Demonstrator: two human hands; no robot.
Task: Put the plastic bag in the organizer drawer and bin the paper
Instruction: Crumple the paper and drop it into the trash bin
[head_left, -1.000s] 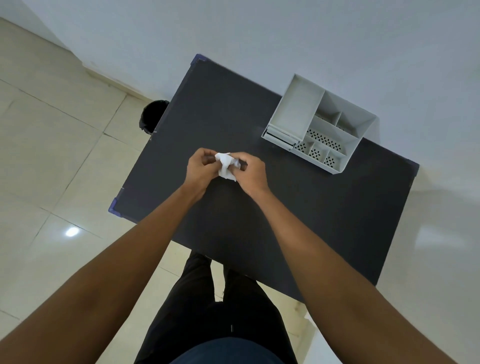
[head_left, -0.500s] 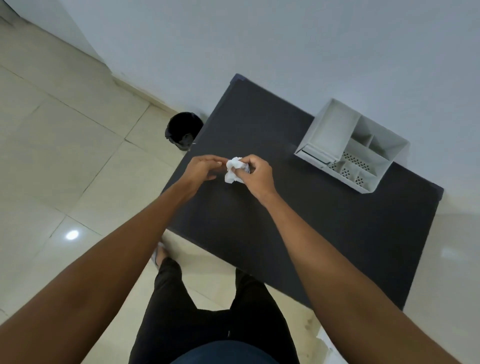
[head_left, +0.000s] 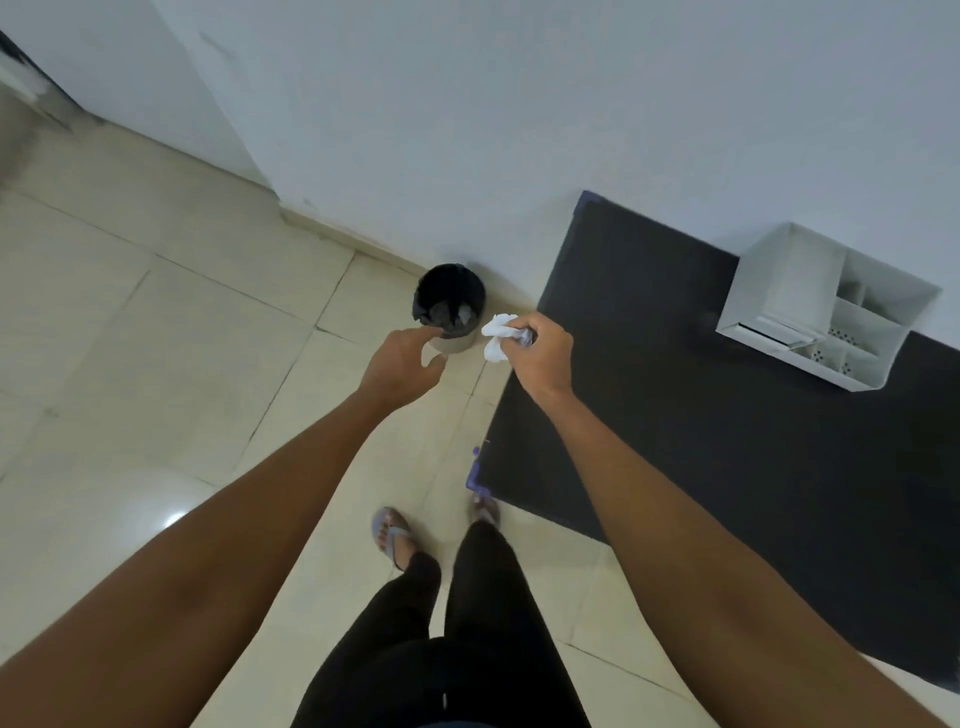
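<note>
We look down along our two bare arms toward a tiled floor and the left end of a dark tabletop (head_left: 727, 441). Our right hand (head_left: 540, 358) is clenched around a crumpled white paper (head_left: 496, 338), which pokes out past the knuckles on the side facing our left hand; something darker shows between the fingers, and we cannot tell whether it is the plastic bag. Our left hand (head_left: 405, 364) is released, fingers loosely spread and holding nothing, with one fingertip lying over the near rim of the bin as we see it. The small round black bin (head_left: 449, 306) stands on the floor against the wall, just beyond both hands, straight ahead of the left hand and a little ahead and to the left of the right hand. The paper hangs just beside the bin's right edge, not yet above its opening, so we judge the drop needs a short carry leftward and forward. The white organizer (head_left: 826, 306) sits on the tabletop well apart to the right of the right hand, its drawer front facing us.
</note>
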